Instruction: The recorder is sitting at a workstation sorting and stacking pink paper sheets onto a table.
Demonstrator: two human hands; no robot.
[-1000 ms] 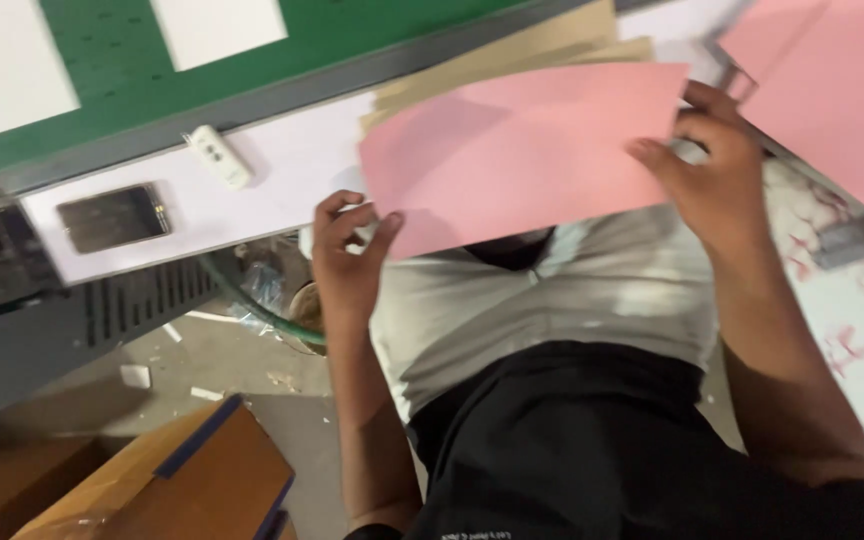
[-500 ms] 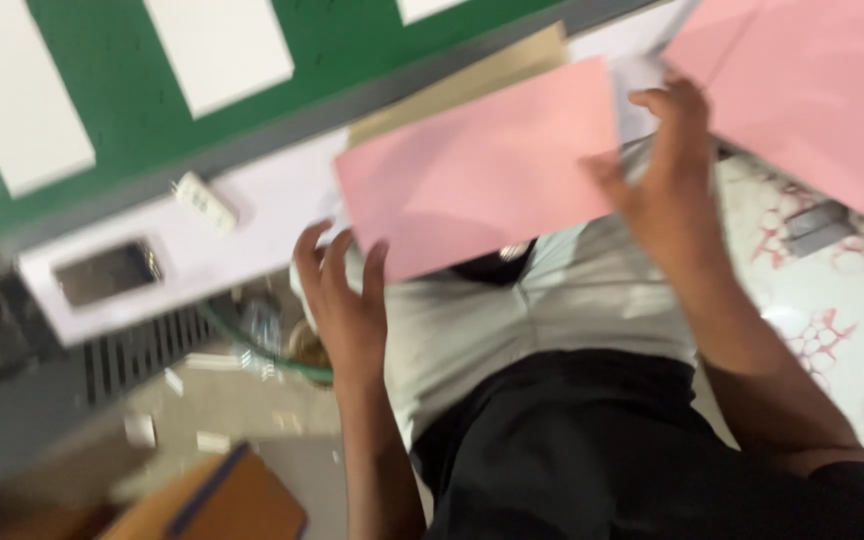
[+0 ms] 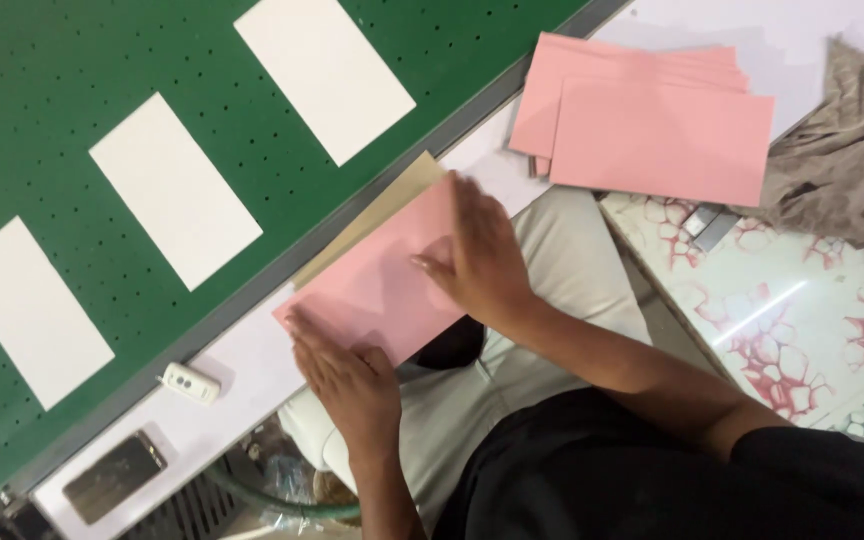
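Lying on the white ledge (image 3: pixel 252 365) beside the green table (image 3: pixel 72 120), the pink sheet (image 3: pixel 377 285) is being pressed flat by the open left hand (image 3: pixel 347 375) and open right hand (image 3: pixel 482 260), so even pressure is being advised.

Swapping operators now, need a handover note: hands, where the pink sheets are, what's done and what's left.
Left hand: flat, palm down on the near corner of the pink sheet, gripping nothing.
Right hand: flat on the same sheet's far half, pressing it down.
The pink sheet lies on a tan board, at the white table edge over the lap.
Stack of pink sheets sits to the right, grey cloth beside it.
Three white rectangles lie on the green perforated bed.
Done: sheet laid on the board.
Left: the stack is untouched.
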